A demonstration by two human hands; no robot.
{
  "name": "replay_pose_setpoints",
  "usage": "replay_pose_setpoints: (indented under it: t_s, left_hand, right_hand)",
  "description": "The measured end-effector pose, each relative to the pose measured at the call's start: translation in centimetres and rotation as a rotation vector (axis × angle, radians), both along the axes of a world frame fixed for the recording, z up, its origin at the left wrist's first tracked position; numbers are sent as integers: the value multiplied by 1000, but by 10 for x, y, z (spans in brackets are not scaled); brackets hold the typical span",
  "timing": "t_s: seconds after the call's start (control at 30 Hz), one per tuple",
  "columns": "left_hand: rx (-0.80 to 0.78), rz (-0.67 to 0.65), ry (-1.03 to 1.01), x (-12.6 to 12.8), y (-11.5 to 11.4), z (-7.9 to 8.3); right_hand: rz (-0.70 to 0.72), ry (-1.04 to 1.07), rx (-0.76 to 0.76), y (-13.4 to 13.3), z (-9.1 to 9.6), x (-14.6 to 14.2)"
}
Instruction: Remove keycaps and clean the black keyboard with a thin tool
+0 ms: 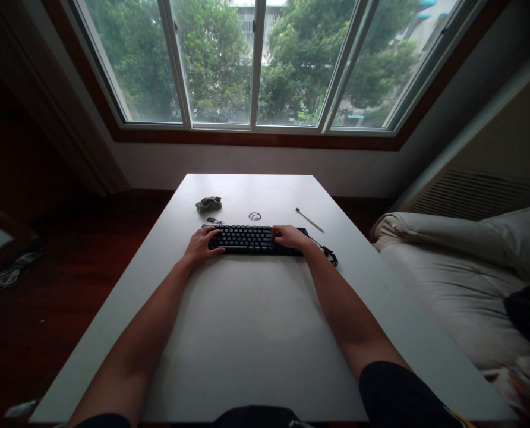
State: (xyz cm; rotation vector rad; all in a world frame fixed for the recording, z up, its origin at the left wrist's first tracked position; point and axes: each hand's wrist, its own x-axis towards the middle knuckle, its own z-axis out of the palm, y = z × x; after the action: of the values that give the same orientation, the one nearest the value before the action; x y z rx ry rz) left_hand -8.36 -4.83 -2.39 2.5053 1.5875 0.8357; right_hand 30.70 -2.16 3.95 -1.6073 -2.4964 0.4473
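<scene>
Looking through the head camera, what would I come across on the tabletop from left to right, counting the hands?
Left hand → small dark-rimmed round object → right hand → bundled black cable.

The person wore very dark, navy-looking clothing. A rounded piece of dark cloth [251, 416], from torso or lap, carried small pale marks [298, 424] near its right end. Right of that cloth, the right sleeve [392, 392] had a plain hem, with a thin yellow strip [463, 420] on its outer part. Left of the cloth, a sliver of left sleeve [104, 421] matched. Beyond it, the tapering forearms [158, 321] and hands [200, 245] were bare.
</scene>
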Motion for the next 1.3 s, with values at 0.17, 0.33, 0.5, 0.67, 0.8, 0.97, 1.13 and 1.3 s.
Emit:
replay_pose_setpoints:
  t_s: [0.17,0.33,0.5,0.67,0.8,0.97,1.13,1.3]
  left_hand:
    - [7,-4,0,-1,0,0]
    - [6,-9,-9,0,0,-1]
    - [4,0,-13,0,0,-2]
    - [-2,2,-7,0,0,-1]
    - [-4,3,-3,1,0,0]
    - [-13,3,-15,1,-1,2]
    - [-16,-1,-13,1,-1,2]
    - [-16,3,-8,1,-1,1]
  right_hand:
    - [-4,2,0,0,1,0]
    - [-7,10,-1,0,-1,0]
    - [-5,13,2,1,-3,1]
    - [-11,9,-7,1,-2,1]
    - [-16,18,-6,1,-2,0]
    - [-22,17,-10,0,-1,0]
    - [-18,19,4,0,-2,0]
    - [-33,21,11,1,-6,-1]
